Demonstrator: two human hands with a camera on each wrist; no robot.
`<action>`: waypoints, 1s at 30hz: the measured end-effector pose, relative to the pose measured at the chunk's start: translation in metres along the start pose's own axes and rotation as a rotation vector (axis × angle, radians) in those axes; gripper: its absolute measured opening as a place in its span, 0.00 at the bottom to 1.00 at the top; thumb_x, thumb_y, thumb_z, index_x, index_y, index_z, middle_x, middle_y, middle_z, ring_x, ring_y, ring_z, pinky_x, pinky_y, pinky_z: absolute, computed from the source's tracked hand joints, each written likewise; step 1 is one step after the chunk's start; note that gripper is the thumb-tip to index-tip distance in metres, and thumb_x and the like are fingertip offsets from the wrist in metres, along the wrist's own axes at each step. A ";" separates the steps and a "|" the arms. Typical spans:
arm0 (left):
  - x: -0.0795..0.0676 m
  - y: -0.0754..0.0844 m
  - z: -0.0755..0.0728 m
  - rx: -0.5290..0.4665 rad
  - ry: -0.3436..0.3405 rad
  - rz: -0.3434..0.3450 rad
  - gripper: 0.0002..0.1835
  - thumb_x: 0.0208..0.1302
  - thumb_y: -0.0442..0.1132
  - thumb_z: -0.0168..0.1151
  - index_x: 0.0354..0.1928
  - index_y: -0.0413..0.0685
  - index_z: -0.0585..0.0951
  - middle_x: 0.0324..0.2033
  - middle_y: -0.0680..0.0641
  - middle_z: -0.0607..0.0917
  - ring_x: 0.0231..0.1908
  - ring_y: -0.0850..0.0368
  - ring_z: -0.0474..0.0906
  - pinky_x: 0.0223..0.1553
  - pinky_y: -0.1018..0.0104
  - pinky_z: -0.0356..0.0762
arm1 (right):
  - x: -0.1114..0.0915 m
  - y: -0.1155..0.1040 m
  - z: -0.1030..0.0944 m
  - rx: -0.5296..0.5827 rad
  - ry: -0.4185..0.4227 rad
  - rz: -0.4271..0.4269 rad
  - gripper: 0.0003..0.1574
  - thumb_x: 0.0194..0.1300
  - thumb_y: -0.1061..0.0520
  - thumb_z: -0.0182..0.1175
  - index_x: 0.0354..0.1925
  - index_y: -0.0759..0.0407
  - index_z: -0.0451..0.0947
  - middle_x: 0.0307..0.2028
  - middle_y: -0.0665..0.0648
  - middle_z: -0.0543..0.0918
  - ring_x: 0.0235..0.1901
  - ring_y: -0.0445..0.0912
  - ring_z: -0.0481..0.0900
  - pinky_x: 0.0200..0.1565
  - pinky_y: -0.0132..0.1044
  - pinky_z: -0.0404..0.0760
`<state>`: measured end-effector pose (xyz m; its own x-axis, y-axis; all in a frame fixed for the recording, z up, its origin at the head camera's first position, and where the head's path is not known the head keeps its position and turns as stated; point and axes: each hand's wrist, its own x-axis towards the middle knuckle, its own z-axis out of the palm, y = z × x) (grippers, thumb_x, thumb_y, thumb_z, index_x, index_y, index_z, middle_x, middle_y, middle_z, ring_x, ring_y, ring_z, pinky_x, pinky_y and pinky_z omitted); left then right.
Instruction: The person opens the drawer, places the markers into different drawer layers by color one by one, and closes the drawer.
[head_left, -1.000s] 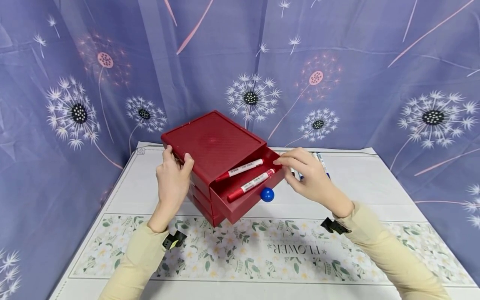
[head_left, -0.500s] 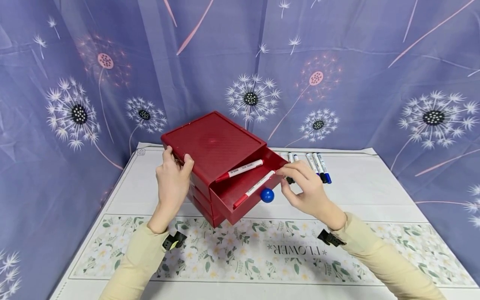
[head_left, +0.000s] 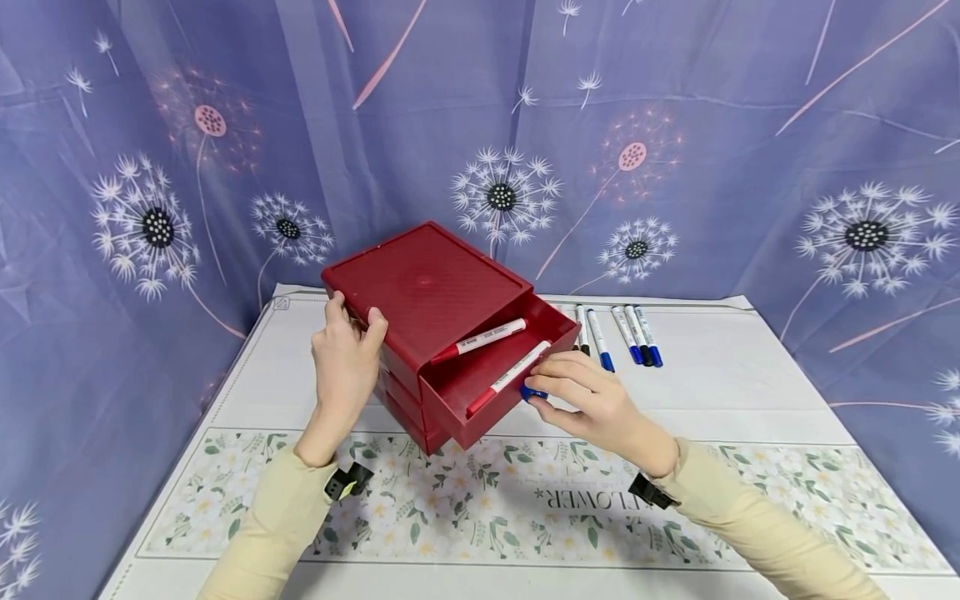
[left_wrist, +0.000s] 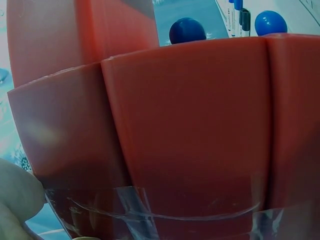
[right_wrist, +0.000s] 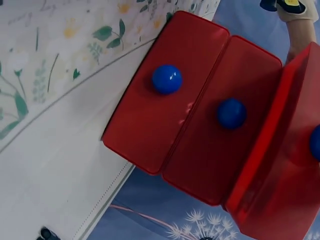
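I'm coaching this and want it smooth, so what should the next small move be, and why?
I'd probably ease the open red plastic top drawer inward with the right hand: that hand pinches the drawer's round blue knob, two slim red-and-white markers lie inside, and the left hand grips the side of the red plastic cabinet, which should steady it.

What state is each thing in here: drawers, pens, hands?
Top drawer: pulled open.
Middle drawer: closed.
Bottom drawer: closed.
Two red pens: lying in the top drawer, caps on.
Blue and black pens: lying on the table, caps on.
Left hand: gripping the drawer box.
Right hand: fingers pinching the top drawer's blue knob.
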<state>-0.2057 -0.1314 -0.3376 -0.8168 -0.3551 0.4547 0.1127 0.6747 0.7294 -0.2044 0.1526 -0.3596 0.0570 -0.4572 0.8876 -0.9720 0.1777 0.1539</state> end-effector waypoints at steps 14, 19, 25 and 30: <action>0.000 0.000 0.000 -0.001 -0.003 0.008 0.33 0.62 0.50 0.45 0.60 0.29 0.64 0.18 0.46 0.73 0.14 0.52 0.69 0.20 0.66 0.67 | -0.006 -0.003 0.003 -0.044 -0.020 0.007 0.10 0.53 0.57 0.65 0.31 0.64 0.83 0.31 0.61 0.83 0.34 0.52 0.78 0.41 0.38 0.77; 0.000 0.000 -0.001 -0.009 -0.002 0.009 0.33 0.62 0.50 0.45 0.61 0.30 0.64 0.19 0.46 0.75 0.15 0.50 0.71 0.22 0.64 0.69 | -0.007 -0.003 0.004 -0.053 -0.035 0.045 0.11 0.54 0.57 0.65 0.33 0.64 0.82 0.33 0.61 0.83 0.35 0.51 0.78 0.42 0.37 0.76; 0.001 0.001 -0.001 -0.007 -0.004 -0.002 0.33 0.61 0.51 0.45 0.61 0.30 0.64 0.18 0.45 0.74 0.15 0.50 0.70 0.21 0.65 0.67 | -0.007 -0.001 0.008 -0.049 -0.017 0.063 0.11 0.53 0.58 0.65 0.34 0.64 0.83 0.34 0.61 0.83 0.35 0.50 0.78 0.40 0.36 0.76; 0.001 0.001 -0.002 -0.011 -0.013 0.003 0.34 0.61 0.51 0.45 0.61 0.29 0.63 0.18 0.46 0.74 0.14 0.52 0.69 0.19 0.66 0.66 | -0.007 -0.002 0.013 -0.049 0.018 0.101 0.11 0.52 0.58 0.66 0.34 0.64 0.83 0.34 0.61 0.83 0.35 0.50 0.78 0.40 0.36 0.76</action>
<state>-0.2052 -0.1317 -0.3355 -0.8236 -0.3448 0.4503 0.1213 0.6685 0.7337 -0.2061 0.1439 -0.3719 -0.0365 -0.4192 0.9072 -0.9605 0.2652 0.0838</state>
